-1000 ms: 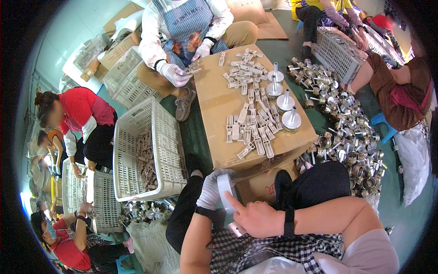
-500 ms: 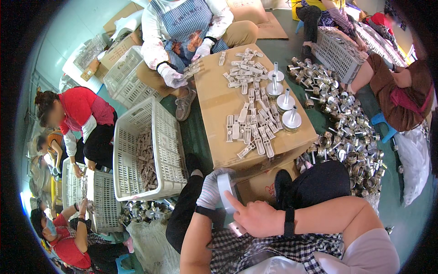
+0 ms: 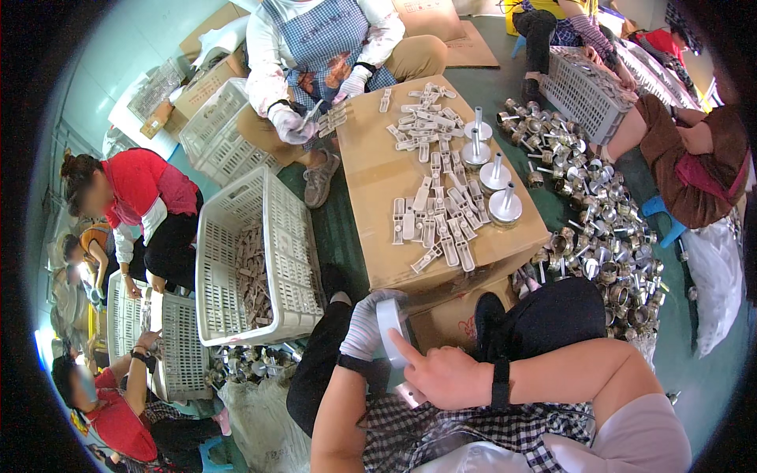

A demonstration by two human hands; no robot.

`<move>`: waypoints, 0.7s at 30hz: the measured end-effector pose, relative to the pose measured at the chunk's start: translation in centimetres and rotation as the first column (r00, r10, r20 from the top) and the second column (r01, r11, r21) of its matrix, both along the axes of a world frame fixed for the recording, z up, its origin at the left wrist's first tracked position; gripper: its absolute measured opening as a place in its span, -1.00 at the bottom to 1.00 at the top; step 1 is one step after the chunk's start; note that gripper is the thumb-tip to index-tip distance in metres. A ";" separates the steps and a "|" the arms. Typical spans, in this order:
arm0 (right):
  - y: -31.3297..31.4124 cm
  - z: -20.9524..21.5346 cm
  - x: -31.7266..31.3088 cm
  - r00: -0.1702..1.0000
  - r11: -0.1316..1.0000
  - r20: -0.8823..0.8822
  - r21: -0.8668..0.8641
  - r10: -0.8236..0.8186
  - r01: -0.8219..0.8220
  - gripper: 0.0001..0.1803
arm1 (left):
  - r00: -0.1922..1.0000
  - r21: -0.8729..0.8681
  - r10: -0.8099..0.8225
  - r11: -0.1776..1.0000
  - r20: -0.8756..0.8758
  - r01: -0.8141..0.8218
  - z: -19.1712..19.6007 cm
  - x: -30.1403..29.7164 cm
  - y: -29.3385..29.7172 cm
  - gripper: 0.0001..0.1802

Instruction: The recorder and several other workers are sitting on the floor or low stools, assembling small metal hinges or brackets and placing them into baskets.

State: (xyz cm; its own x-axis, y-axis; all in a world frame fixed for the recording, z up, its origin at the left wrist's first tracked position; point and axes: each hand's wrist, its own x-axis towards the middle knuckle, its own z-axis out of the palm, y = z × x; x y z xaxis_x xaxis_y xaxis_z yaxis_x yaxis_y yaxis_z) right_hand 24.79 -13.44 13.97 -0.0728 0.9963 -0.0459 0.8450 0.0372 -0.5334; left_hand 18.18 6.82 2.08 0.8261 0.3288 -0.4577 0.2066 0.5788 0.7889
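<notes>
Below the cardboard box (image 3: 441, 189), the gloved left hand (image 3: 364, 327) gripped a flat grey part (image 3: 389, 331) while the bare right hand (image 3: 441, 377) pressed a fingertip on it; a slip could have dropped it onto the lap

White slatted basket (image 3: 229, 229), cardboard box (image 3: 378, 181), heap of metal fittings (image 3: 607, 236)

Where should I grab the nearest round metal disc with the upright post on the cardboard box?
Probably by the post: the disc lies flat on the cardboard box and the post stands straight up, free all round. Come from above, closing on the post; flat white plastic pieces crowd its left side.
</notes>
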 end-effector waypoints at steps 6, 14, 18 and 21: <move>0.0 0.1 0.0 1.000 1.000 -0.005 0.011 -0.011 0.011 -0.81 | 0.999 0.135 -0.031 0.990 0.008 0.030 0.8 0.1 -0.4 -0.77; 0.0 0.0 0.0 1.000 1.000 0.004 0.015 -0.012 0.012 -0.81 | 0.998 -0.100 0.054 0.993 -0.017 -0.055 0.5 0.4 -0.1 -0.79; 0.0 -0.1 -0.1 1.000 1.000 0.010 0.027 -0.007 0.006 -0.81 | 0.999 -0.155 -0.008 0.988 0.034 0.013 -0.3 0.0 0.6 -0.76; -0.1 -0.1 0.0 1.000 0.999 0.015 0.038 -0.013 0.012 -0.81 | 0.999 -0.071 -0.023 0.997 0.040 0.026 -0.1 0.1 0.3 -0.77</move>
State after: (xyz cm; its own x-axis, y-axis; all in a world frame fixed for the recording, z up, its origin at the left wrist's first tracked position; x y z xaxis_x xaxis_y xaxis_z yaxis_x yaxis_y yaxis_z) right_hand 24.76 -13.50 13.91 -0.0598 0.9982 -0.0094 0.8534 0.0462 -0.5192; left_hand 18.26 7.09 1.96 0.8513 0.2759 -0.4463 0.1912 0.6289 0.7536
